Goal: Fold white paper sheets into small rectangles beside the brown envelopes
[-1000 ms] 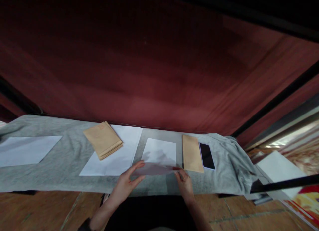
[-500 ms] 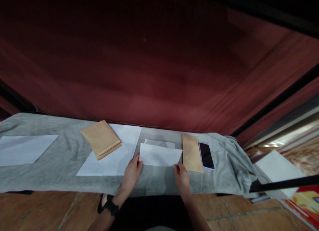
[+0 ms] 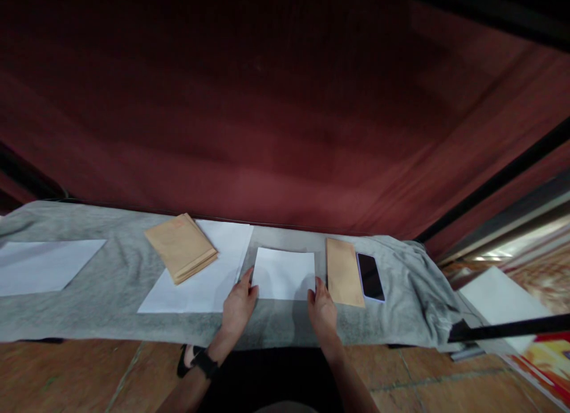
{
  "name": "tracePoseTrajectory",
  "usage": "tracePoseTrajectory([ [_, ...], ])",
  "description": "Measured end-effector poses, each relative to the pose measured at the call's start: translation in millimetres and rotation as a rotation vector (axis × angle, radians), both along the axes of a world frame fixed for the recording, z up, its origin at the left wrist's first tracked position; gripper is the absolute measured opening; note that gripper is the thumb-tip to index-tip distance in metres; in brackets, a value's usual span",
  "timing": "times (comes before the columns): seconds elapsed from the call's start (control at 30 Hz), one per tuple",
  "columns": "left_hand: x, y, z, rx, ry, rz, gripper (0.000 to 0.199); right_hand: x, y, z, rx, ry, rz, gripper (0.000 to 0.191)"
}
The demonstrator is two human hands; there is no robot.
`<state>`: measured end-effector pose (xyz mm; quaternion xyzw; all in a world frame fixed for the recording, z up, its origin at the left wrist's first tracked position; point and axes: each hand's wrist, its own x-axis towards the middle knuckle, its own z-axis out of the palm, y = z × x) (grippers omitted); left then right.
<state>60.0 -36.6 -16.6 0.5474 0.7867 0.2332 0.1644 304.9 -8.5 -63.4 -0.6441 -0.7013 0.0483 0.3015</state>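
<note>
A white sheet of paper (image 3: 284,275) lies on the grey cloth in front of me, its near edge towards my body. My left hand (image 3: 239,303) is at its left side, with thumb and fingers closed at the edge. On the opposite side, my right hand (image 3: 322,309) pinches the right edge, its thumb over the paper near the lower corner. A brown envelope (image 3: 345,273) lies just right of the sheet. Left of my left hand are larger white sheets (image 3: 196,300), partly covered by a stack of brown envelopes (image 3: 180,247).
A phone (image 3: 370,276) lies beside the single envelope. Another white sheet (image 3: 48,264) is at the far left of the grey cloth (image 3: 111,312). Dark red fabric (image 3: 276,152) hangs behind the table. A black bar (image 3: 503,329) crosses at the right, near a white panel (image 3: 503,297).
Both hands have brought the raised white sheet down onto the white paper behind it, so one outline now shows. My right hand has shifted slightly left.
</note>
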Motion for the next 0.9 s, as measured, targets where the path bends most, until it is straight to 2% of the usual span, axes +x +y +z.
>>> tracePoseTrajectory([
  [0.17, 0.2, -1.1, 1.9, -0.040, 0.091, -0.030, 0.051, -0.7, 0.2, -0.9, -0.003, -0.062, -0.011, 0.040],
  [0.27, 1.9, -3.1, 1.0, 0.044, 0.188, -0.068, 0.049, -1.0, -0.2, 4.1, 0.052, -0.069, -0.003, 0.044],
  [0.33, 8.0, -1.7, -1.7, 0.150, 0.261, -0.126, 0.049, -7.4, 0.5, 8.8, 0.098, -0.041, 0.054, 0.047],
  [0.43, 26.8, 7.0, -10.8, 0.265, 0.299, -0.285, 0.049, -31.0, 3.6, 15.1, 0.103, 0.031, 0.193, 0.048],
  [0.53, 47.8, 19.4, -24.9, 0.212, 0.374, -0.399, 0.053, -60.7, 9.6, 19.3, 0.011, 0.022, 0.326, 0.048],
  [0.6, 56.1, 26.9, -33.7, 0.151, 0.442, -0.414, 0.056, -74.2, 14.9, 20.8, -0.045, -0.010, 0.387, 0.049],
  [0.7, 57.1, 35.6, -41.1, 0.117, 0.497, -0.417, 0.057, -79.5, 23.7, 20.6, -0.085, -0.063, 0.390, 0.049],
  [0.9, 47.4, 48.4, -39.6, 0.100, 0.537, -0.377, 0.056, -69.5, 40.7, 12.6, -0.079, -0.194, 0.310, 0.048],
])
